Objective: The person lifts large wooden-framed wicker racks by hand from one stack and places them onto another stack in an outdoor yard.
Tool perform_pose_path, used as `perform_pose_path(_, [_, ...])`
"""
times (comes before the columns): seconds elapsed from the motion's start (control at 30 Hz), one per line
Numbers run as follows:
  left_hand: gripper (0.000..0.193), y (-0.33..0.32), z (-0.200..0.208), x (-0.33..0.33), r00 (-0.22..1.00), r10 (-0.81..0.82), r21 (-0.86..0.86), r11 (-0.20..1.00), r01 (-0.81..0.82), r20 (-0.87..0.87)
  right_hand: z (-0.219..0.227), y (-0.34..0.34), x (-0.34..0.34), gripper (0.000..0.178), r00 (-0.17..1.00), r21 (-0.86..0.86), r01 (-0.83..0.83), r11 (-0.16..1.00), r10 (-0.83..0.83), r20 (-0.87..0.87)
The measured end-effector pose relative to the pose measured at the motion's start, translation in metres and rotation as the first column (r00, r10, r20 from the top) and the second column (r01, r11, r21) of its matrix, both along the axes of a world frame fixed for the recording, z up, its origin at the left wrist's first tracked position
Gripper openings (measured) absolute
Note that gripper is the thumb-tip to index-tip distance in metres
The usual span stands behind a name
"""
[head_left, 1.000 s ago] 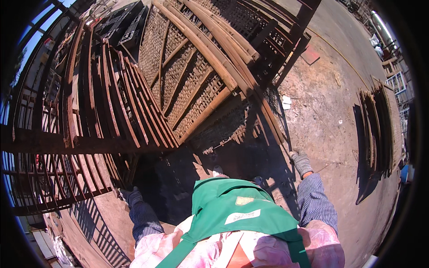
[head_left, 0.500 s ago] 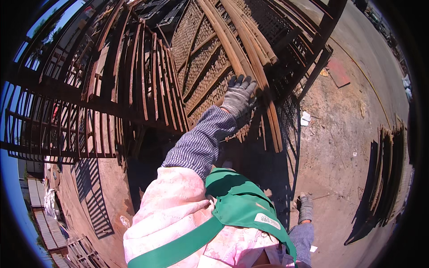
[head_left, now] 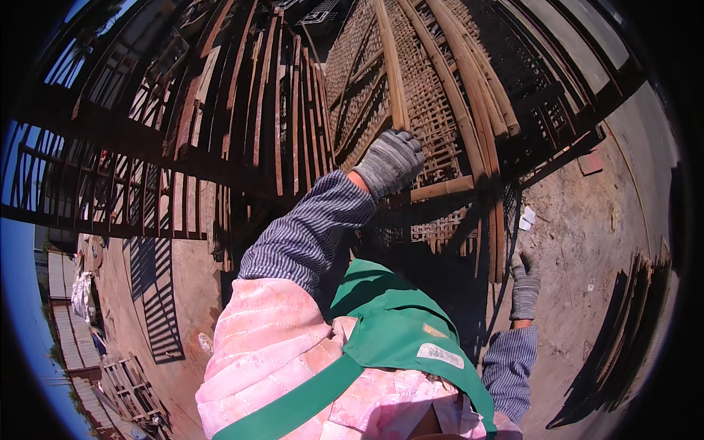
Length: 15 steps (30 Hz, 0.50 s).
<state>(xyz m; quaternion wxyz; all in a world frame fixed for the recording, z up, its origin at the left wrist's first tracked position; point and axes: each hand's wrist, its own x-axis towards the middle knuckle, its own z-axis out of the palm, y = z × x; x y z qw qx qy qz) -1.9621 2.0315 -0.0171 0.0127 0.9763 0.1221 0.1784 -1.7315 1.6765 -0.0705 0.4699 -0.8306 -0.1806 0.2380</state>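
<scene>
My left hand (head_left: 394,161), in a grey knit glove, is closed around the near end of a bamboo pole (head_left: 393,70) that runs away from me over woven bamboo panels (head_left: 435,121). To its right lie more bamboo poles (head_left: 469,88), bunched lengthwise on the panels. My right hand (head_left: 526,282), gloved alike, hangs low at my right side beside the stack, apart from the poles. Its fingers look loosely stretched out, with nothing visible in them.
Rusty metal bars (head_left: 279,125) form a rack to the left of the panels. A dark frame rail (head_left: 579,121) edges the stack on the right. A pile of long dark strips (head_left: 623,330) lies on the concrete ground (head_left: 565,249) at far right. A wooden pallet (head_left: 132,381) sits lower left.
My left hand has gone from lying spread on the poles to gripping one pole's end, which now lies apart from the others. My right hand has risen forward toward the stack.
</scene>
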Motion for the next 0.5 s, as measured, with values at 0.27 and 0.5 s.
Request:
perform_pose_path(0.27, [0.01,0.039,0.035,-0.179,0.864,0.502,0.23,0.836,-0.498,0.045,0.007,0.088,-0.028,0.071,0.936,-0.48,-0.146,0.865,0.278,0.216])
perform_pose_path(0.5, [0.004,0.042,0.037,-0.185,0.86,0.51,0.271,0.828,-0.491,-0.002,0.008,0.173,-0.002,0.069,0.621,-0.473,-0.101,0.875,0.427,0.657])
